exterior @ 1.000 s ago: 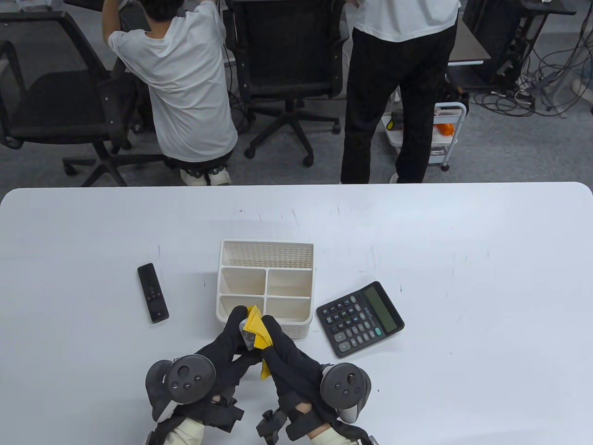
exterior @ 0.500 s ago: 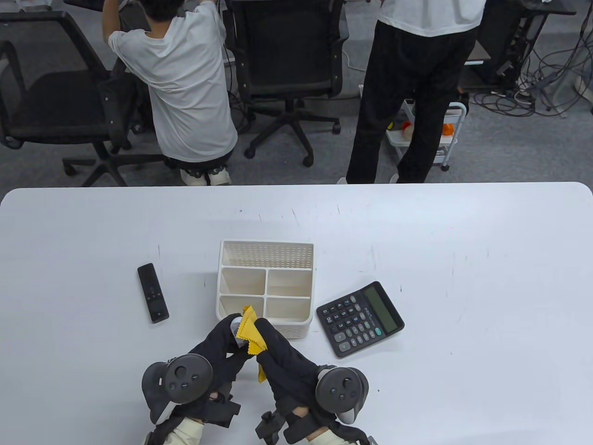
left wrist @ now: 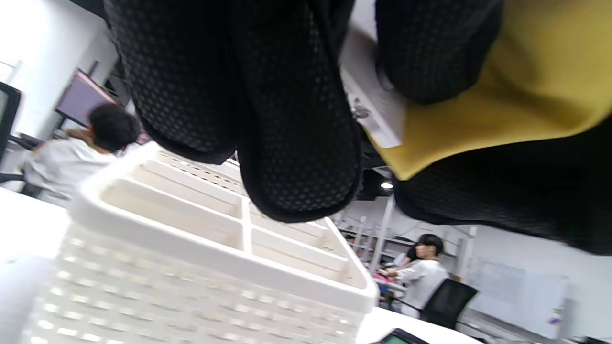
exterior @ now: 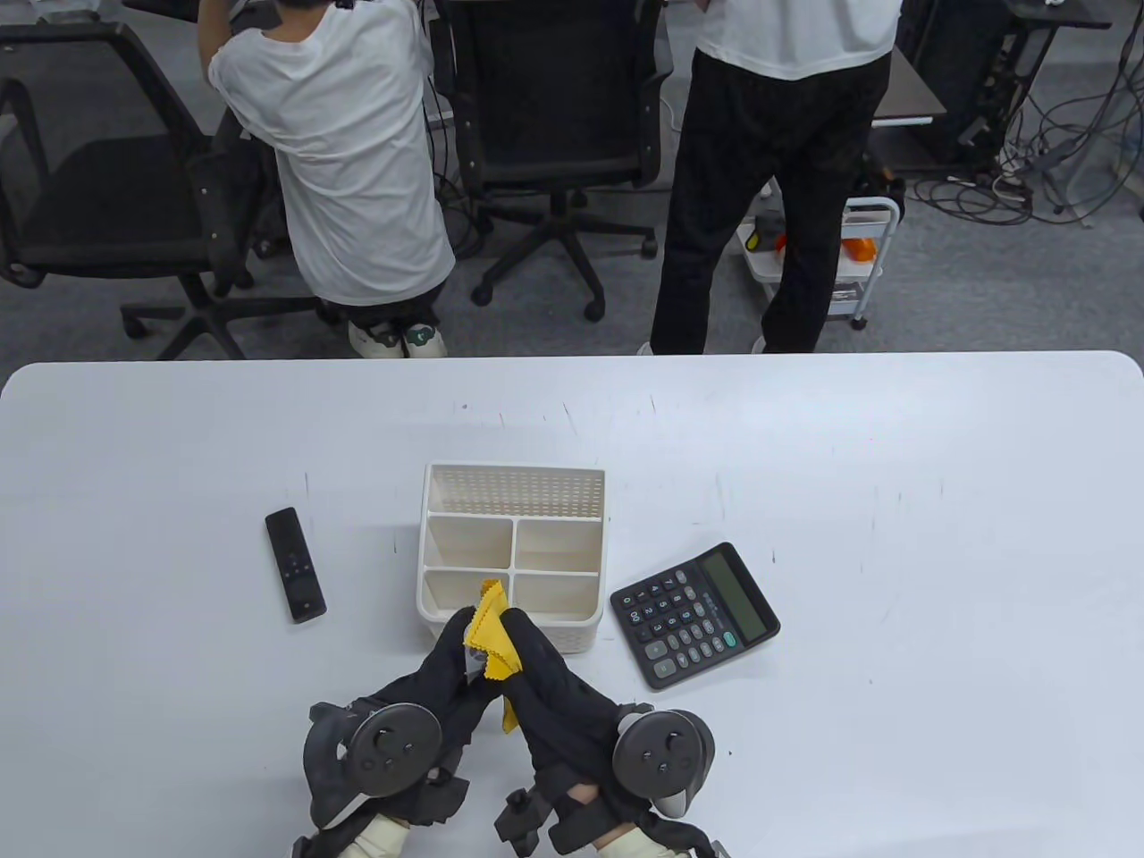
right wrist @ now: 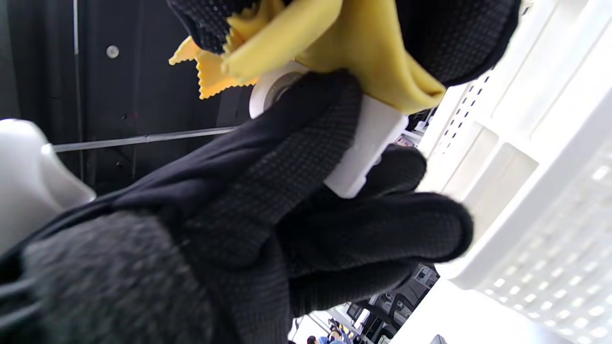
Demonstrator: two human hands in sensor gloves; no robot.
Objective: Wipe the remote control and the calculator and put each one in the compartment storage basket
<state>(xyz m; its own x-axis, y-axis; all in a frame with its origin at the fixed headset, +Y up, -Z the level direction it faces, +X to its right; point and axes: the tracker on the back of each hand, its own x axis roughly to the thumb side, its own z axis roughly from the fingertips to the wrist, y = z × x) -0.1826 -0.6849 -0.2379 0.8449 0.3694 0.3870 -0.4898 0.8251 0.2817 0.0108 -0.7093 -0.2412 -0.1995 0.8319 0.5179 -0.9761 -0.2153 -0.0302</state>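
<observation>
Left hand (exterior: 438, 666) clamped on a small white item (right wrist: 363, 143), right hand (exterior: 536, 666) pinching cloth (exterior: 492, 630) on it. Remote (exterior: 295, 564) lies far-left (long axis near-far), nearer the left hand.

Office, swivel chairs (exterior: 554, 134), floor cables (exterior: 1046, 170)

Basket (exterior: 511, 478): mid-table (exterior: 894, 447), nearer the front edge.
Remote control (exterior: 295, 564): on the table, left of the basket, apart from it.
Calculator (exterior: 694, 613): on the table, just right of the basket's front right corner.
Hands with cloth (exterior: 492, 630): at the basket's front wall.
</observation>
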